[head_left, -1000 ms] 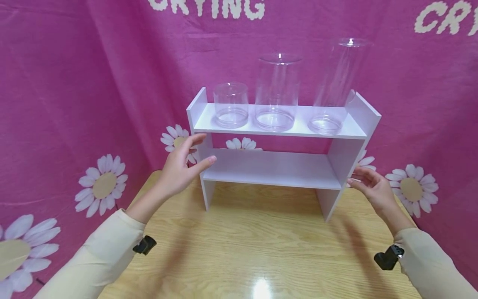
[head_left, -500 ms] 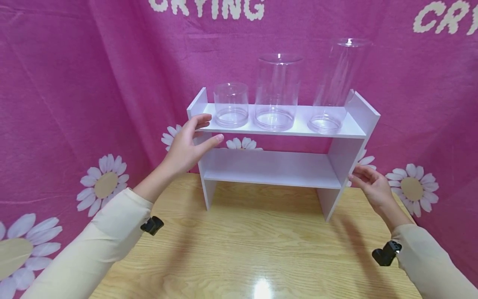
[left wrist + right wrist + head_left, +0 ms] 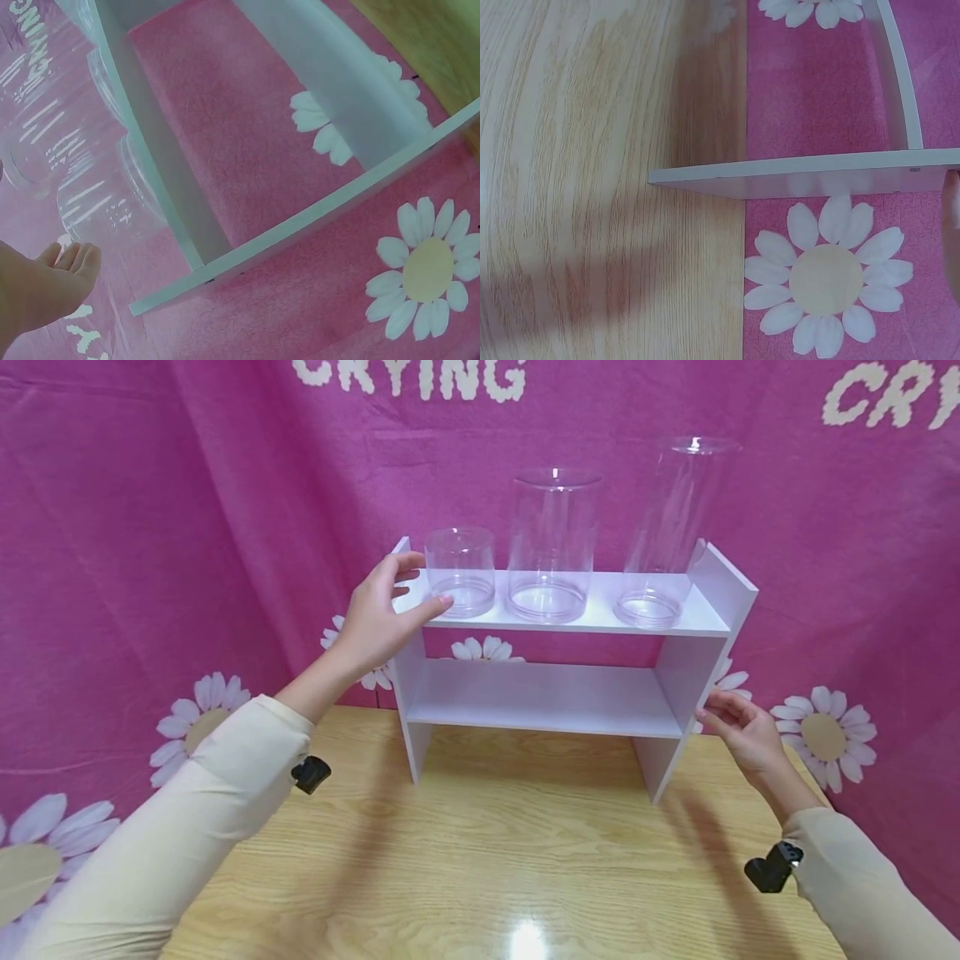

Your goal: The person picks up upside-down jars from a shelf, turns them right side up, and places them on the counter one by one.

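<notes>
Currently upright at the left end of the top tier (image 3: 606, 602) of the white shelf (image 3: 547, 697): short clear container (image 3: 460, 572). Probably light, stiff, slippery and easily cracked; best held around its side. Seems to hold nothing, like the medium container (image 3: 553, 543) and tall container (image 3: 667, 535) alongside. Just beside the short one, left grip (image 3: 382, 610) spread wide, cannot tell whether touching; at the right side panel (image 3: 729, 589), right grip (image 3: 748, 739) loosely curled, seemingly touching. Below, wooden table (image 3: 450, 860); behind, pink cloth (image 3: 112, 543).

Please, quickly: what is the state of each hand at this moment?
Left hand: open, holding nothing, beside the short clear container.
Right hand: open, relaxed, at the right side of the white shelf.
</notes>
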### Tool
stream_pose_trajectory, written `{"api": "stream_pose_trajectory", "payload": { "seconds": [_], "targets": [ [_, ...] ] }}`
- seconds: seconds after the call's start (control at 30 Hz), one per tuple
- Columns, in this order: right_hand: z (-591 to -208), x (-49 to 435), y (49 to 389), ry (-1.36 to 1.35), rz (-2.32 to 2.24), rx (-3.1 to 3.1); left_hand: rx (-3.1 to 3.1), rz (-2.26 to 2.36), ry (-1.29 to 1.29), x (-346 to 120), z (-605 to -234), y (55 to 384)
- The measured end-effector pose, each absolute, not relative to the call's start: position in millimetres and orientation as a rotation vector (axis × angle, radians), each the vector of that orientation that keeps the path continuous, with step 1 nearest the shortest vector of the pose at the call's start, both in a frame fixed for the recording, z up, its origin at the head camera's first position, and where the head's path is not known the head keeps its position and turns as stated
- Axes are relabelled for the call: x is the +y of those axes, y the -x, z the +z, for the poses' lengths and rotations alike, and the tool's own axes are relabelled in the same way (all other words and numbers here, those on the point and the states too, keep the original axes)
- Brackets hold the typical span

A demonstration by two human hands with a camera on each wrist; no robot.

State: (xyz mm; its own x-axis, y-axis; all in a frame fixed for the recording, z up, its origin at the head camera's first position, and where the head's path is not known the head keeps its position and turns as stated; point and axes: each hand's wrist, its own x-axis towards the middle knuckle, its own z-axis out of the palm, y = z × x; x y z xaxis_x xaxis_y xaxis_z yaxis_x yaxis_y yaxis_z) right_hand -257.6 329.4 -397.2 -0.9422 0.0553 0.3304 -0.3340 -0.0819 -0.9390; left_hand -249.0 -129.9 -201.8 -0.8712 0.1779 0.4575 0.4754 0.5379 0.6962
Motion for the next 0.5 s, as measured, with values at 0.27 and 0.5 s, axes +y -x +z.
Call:
{"api": "stream_pose_trajectory", "payload": {
  "seconds": [0.27, 0.5],
  "targets": [
    [-398, 330, 254, -0.238, 2.072, -1.994, -2.463, -1.236, 0.459, -126, -194, 265],
    [-395, 333, 255, -0.175, 2.047, -2.028, -2.508, -1.246, 0.372, -119, -185, 277]
  ]
}}
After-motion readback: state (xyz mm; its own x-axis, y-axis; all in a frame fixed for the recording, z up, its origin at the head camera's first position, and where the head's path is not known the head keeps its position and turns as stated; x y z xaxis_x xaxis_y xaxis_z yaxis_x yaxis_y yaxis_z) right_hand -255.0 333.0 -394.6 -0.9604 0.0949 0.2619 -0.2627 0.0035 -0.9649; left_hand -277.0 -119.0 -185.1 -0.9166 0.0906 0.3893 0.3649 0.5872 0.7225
